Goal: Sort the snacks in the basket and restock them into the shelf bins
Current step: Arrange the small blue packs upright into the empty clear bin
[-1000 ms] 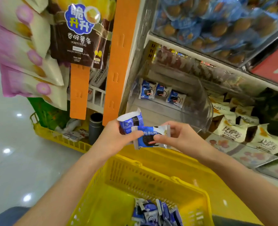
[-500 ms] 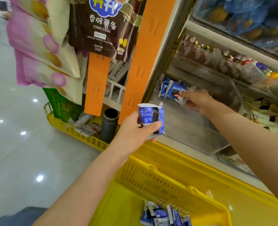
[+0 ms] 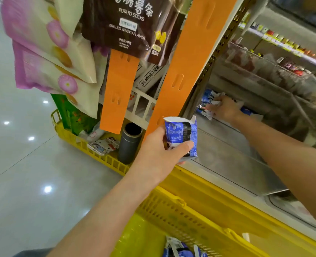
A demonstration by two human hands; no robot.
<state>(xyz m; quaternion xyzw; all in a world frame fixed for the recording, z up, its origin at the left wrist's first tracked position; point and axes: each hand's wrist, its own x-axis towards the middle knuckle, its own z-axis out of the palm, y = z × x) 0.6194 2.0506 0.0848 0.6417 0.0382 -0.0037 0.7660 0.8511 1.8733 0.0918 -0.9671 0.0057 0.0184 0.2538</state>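
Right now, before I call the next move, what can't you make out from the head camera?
Head view:
- Right hand: grips or just presses the bin packets? Blurred, fingers partly hidden.
- Yellow basket: remaining packet count cut off by the bottom edge.
- Held packet: label partly covered by left hand thumb.
- Upper shelf goods: too blurred to identify.

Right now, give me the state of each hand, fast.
Left hand: gripping a blue cookie packet.
Right hand: pinching a second blue packet at the back of the clear shelf bin.
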